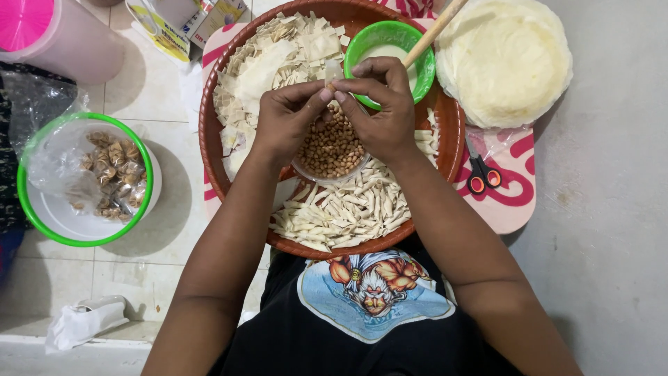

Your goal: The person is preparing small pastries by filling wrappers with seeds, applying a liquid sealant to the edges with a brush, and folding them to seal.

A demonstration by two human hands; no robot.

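Closest to me, my two forearms are running up from the near edge and meeting over the middle of a big round brown tray [209,150]. Going left to right: far left on the tiled floor, a green-rimmed white bowl [42,209] lined with a clear bag is holding a few browned twisted snacks [111,174], well apart from my hands. My left hand [285,118] is pinching one side of a small pale pastry strip [332,72], and my right hand [383,104] is pinching the other side; both hands are closed on it, fingertips touching. I am holding the strip just above the clear tub of peanuts [332,146], so the nuts are lying directly below and slightly nearer than my fingers, both hands about equally close. Its long axis seems to be running near to far, though my fingers are hiding most of it. Rolled sticks [341,209] are piling up on the near side of the tray, cut squares [278,56] on the far left side. Just beyond my right hand, a green bowl [362,38] with a wooden stick [435,31] is sitting, then a stack of round wrappers [504,59], and scissors [480,170] on the right.
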